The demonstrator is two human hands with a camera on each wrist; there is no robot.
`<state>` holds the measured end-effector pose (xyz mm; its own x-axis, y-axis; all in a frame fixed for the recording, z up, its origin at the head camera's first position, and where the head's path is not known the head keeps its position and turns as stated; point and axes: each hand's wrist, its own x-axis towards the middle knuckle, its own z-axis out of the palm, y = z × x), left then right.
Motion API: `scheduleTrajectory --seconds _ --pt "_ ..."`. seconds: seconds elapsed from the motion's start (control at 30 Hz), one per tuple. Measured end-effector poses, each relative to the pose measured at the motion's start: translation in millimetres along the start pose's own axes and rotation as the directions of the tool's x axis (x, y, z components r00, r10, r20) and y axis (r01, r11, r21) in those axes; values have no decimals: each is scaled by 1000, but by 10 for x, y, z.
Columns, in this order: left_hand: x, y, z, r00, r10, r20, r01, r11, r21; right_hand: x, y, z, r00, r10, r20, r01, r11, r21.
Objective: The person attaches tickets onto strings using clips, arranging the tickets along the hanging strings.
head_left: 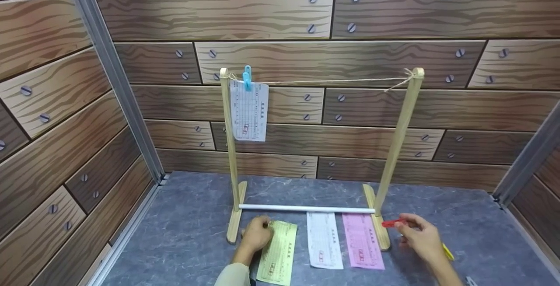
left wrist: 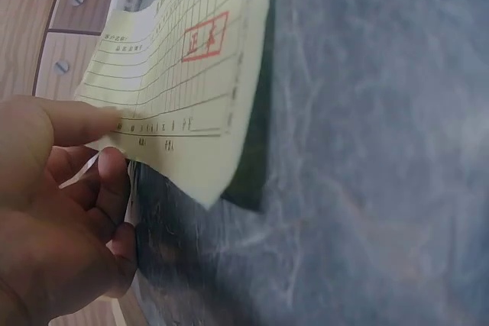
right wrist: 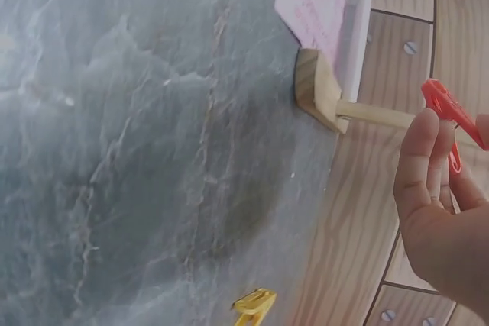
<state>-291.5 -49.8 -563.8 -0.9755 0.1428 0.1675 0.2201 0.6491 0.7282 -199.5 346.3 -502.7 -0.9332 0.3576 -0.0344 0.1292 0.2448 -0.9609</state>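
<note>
My left hand [head_left: 257, 233] pinches the edge of a yellow paper slip [head_left: 279, 251]. In the left wrist view that slip [left wrist: 172, 74] bends upward, its near corner raised over the table, thumb and fingers at its margin. Between the fingertips of my right hand [head_left: 420, 238] is a red clothespin [head_left: 392, 223], held beside the stand's right foot; the right wrist view shows the clothespin [right wrist: 451, 116] too. A white slip [head_left: 323, 242] and a pink slip [head_left: 363, 242] lie on the table between the hands.
A wooden stand [head_left: 400, 141] carries a string [head_left: 332, 80] between its posts. A blue clothespin [head_left: 247, 78] holds a printed white slip [head_left: 249, 115] at the string's left end. A white bar [head_left: 306, 208] joins the feet. A yellow clothespin [head_left: 448, 252] lies beside my right wrist.
</note>
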Motion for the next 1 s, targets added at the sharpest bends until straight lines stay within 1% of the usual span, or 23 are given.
scheduleTrajectory --seconds 0.13,0.23,0.37,0.5,0.57,0.63,0.73,0.83,0.9,1.0 --pt "6 26 -9 999 -47 0 47 998 -39 -14 -36 27 1000 -21 2 21 1000 2" --pt "13 35 -19 998 -65 10 65 996 -55 -20 -67 42 1000 -30 6 30 998 49" --pt "19 16 -28 999 -41 8 42 997 -70 -30 -137 52 999 -22 37 17 989 144" --pt "17 -24 -37 1000 -18 9 19 994 -104 -58 -208 64 998 -19 60 8 981 192" --pt "14 -38 -51 1000 -13 13 15 987 -158 -73 -233 81 997 -39 60 26 978 207" --pt "13 -50 -62 1000 -9 20 14 974 -224 -87 -248 99 995 -74 65 57 972 226" --pt "10 -48 -74 1000 -5 27 13 955 -296 -100 -271 129 990 -127 66 104 954 281" --pt "8 -17 -84 1000 -9 20 15 946 -323 -106 -304 147 983 -163 81 124 928 351" --pt "13 14 -92 1000 -18 15 22 937 -348 -107 -332 150 982 -172 83 128 913 387" --pt "32 62 -108 1000 -28 -12 21 929 -371 -110 -381 154 979 -188 79 139 900 413"
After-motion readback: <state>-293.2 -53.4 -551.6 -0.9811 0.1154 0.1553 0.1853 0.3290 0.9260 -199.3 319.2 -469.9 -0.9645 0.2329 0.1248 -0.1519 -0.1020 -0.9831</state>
